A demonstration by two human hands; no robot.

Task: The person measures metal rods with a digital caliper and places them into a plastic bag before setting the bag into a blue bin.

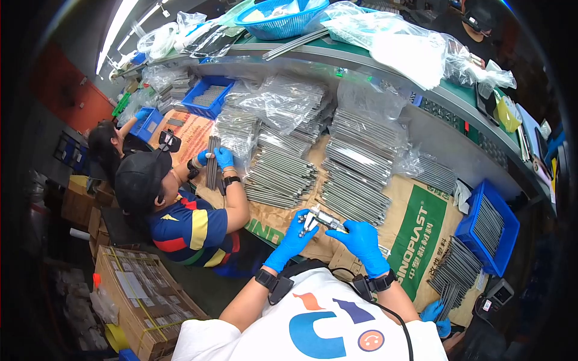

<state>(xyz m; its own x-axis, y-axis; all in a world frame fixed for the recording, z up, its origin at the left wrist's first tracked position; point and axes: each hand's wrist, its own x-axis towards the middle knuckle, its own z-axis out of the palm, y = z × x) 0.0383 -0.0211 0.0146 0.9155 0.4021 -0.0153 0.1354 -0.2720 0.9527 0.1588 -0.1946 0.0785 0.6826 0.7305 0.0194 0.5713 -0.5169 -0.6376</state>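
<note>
In front of my chest, my blue-gloved right hand [364, 245] is closed on a silver caliper [325, 219], held by its display end. My left hand [294, 240], gloved in blue too, is closed at the caliper's jaws. It grips thin metal rods [302, 233], of which only small end parts show between the fingers; their length is hidden. Just beyond my hands lie a pile of metal rods [355, 195] and a second rod pile [280, 174] to its left, both partly under clear plastic bags [283, 102].
At left a co-worker [180, 210] holds a rod bundle [213, 162]; another person [107, 144] sits beyond. At lower right, someone else's gloved hands [435, 314] touch loose rods [454, 271]. A blue bin [510, 240] stands at right, below a raised shelf [421, 99]. A carton [141, 295] stands lower left.
</note>
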